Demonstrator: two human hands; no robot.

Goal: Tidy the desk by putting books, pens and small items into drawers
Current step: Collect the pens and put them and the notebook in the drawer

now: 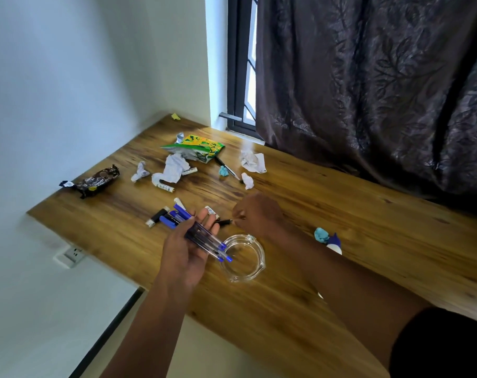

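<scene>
Dark biscuit packet [97, 181] at counter [341, 208] left edge, label unreadable, left hand [187, 252] grip curled around bundle of clear blue-capped pens [204, 241] above glass ashtray [244, 259], right hand [256, 214] grip pinching black pen [224, 222] on counter, teal paper ball [321, 235] right.

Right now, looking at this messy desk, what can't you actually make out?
- Drawers: none in the head view; the desk runs off the right edge.
- Right hand: seen from behind, it hides how its fingers meet the black pen.
- Left hand: its bundle of pens overlaps, so no sure count.
- Biscuit packet: lettering too small to read.
- Window: mostly behind the curtain.
</scene>
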